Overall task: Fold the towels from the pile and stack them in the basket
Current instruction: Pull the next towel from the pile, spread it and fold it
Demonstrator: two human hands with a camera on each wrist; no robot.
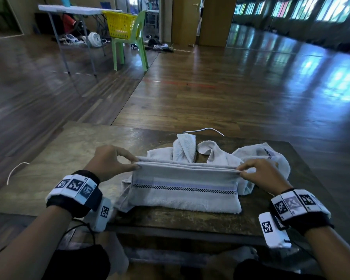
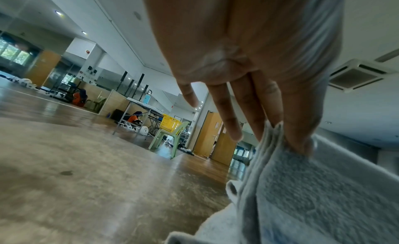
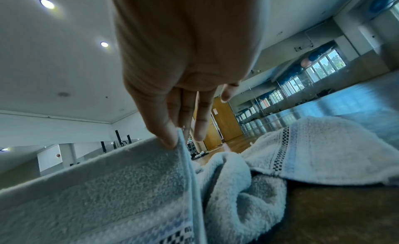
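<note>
Left hand (image 1: 107,161) and right hand (image 1: 266,174) each pinch a top corner of the folded towel (image 1: 185,190); the pile (image 1: 214,153) lies just behind it on the bench (image 1: 69,150).

My own legs and the near edge of the desk (image 1: 182,221) run out of the head view at the bottom. The towel (image 1: 185,186) I hold up hides the desk behind it and the lower part of the pile (image 1: 210,152). In the left wrist view my left hand (image 2: 248,60) is a blurred mass cut off at the top; my right hand (image 3: 183,60) likewise. The yellow basket (image 1: 120,24) is far off, its inside too small to tell.
</note>
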